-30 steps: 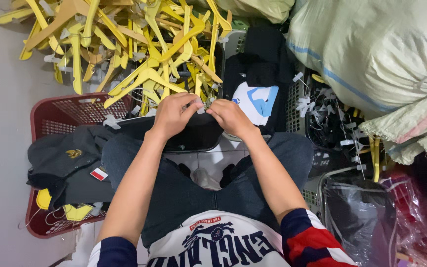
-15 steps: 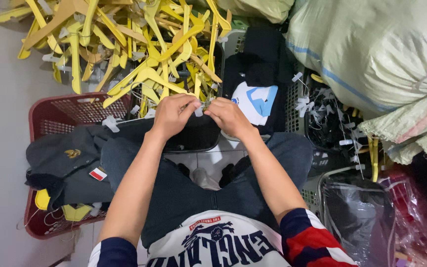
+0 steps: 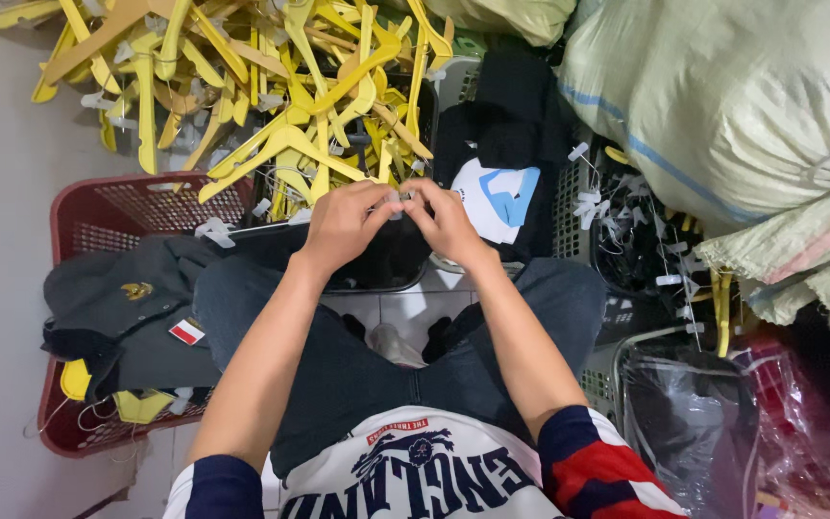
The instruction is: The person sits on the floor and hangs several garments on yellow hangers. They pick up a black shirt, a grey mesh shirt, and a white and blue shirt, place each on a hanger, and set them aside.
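My left hand (image 3: 343,223) and my right hand (image 3: 446,217) meet fingertip to fingertip in front of me, pinching a small pale clip (image 3: 401,199) between them. They hover over a dark garment (image 3: 377,252) that lies across my knees and onto a black bin. Just beyond my fingers a heap of yellow plastic hangers (image 3: 271,91) fills the far side. What the clip is attached to is hidden by my fingers.
A red plastic basket (image 3: 117,207) at the left holds dark grey clothing (image 3: 112,308) with a badge and yellow tags. Black folded garments (image 3: 511,115) and a white-blue print lie right of my hands. Large woven sacks (image 3: 722,106) and clear plastic bags (image 3: 713,423) crowd the right side.
Both hands have lifted slightly off the dark garment and drawn closer together, fingertips now pinched on the small clip.
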